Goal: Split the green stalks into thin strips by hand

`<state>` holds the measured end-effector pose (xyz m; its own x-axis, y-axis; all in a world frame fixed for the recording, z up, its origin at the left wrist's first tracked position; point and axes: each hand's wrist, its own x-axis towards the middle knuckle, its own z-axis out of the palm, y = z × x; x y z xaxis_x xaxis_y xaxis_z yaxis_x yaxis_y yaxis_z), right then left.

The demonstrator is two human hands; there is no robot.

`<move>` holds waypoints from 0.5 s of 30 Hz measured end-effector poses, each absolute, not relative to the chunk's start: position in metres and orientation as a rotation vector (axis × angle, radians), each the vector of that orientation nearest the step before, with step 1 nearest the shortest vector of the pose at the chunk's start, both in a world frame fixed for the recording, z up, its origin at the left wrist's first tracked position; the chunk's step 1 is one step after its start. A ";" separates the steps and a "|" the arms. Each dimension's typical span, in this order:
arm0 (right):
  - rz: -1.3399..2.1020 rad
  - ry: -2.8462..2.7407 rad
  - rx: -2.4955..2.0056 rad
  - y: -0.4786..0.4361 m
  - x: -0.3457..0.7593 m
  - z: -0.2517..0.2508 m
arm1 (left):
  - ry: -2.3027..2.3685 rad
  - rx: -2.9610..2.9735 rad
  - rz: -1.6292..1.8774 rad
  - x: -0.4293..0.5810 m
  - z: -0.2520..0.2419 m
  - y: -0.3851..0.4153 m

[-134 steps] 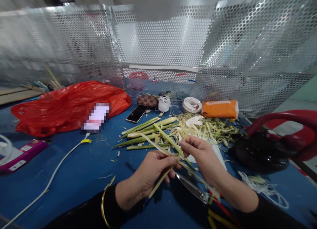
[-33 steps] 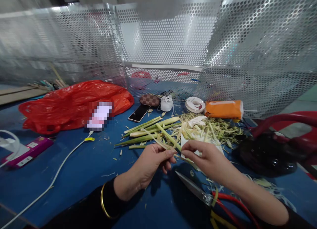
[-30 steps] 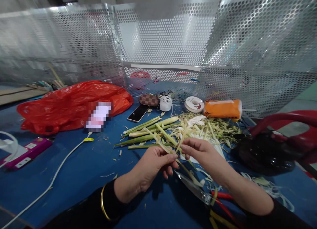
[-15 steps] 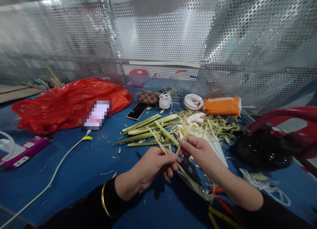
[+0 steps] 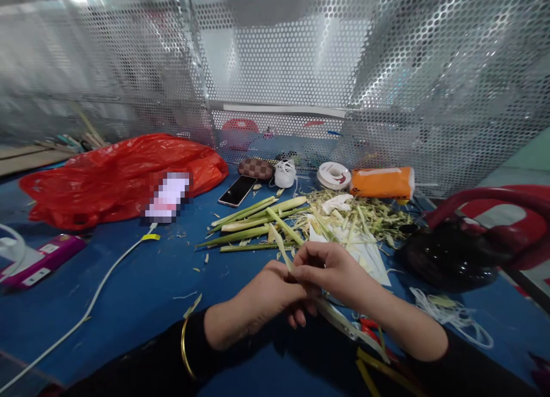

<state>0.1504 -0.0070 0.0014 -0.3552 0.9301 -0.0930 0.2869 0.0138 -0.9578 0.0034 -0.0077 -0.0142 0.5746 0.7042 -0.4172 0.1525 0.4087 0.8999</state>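
My left hand and my right hand meet in front of me over the blue table. Both pinch the same thin pale-green leaf strip, whose tip sticks up between my fingers. Behind them lie several long green stalks side by side. A heap of shredded leaf trimmings sits to the right of the stalks. Scissors with red and yellow handles rest on the table just under my right wrist.
A red plastic bag lies at the left, with a phone, checked pouch, string ball, tape reel and orange packet along the perforated metal screen. A black and red kettle stands right. A white cable crosses left.
My hands have drawn together and slightly down toward me. The strip that stretched between them now shows only as a short tip above my fingers.
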 end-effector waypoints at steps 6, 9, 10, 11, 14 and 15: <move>1.141 -1.661 -1.228 -0.011 0.149 0.005 | 0.935 1.134 0.471 0.003 -0.011 -0.008; 1.099 -1.628 -1.219 -0.014 0.146 0.004 | 0.939 1.163 0.465 0.003 -0.006 -0.009; 1.087 -1.614 -1.220 -0.015 0.145 0.004 | 0.937 1.170 0.461 0.003 -0.005 -0.010; 1.059 -1.611 -1.226 -0.015 0.145 0.003 | 0.932 1.172 0.458 0.003 -0.004 -0.010; 0.868 -1.691 -1.225 -0.016 0.146 0.003 | 0.928 1.137 0.477 0.002 -0.004 -0.009; 0.763 -1.732 -1.211 -0.016 0.148 0.003 | 0.928 1.112 0.501 0.002 -0.005 -0.008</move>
<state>0.1485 -0.0162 0.0035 -0.1538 0.9403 0.3038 0.4107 0.3404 -0.8459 0.0016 -0.0085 -0.0048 0.5444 0.7494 -0.3770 0.0955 0.3911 0.9154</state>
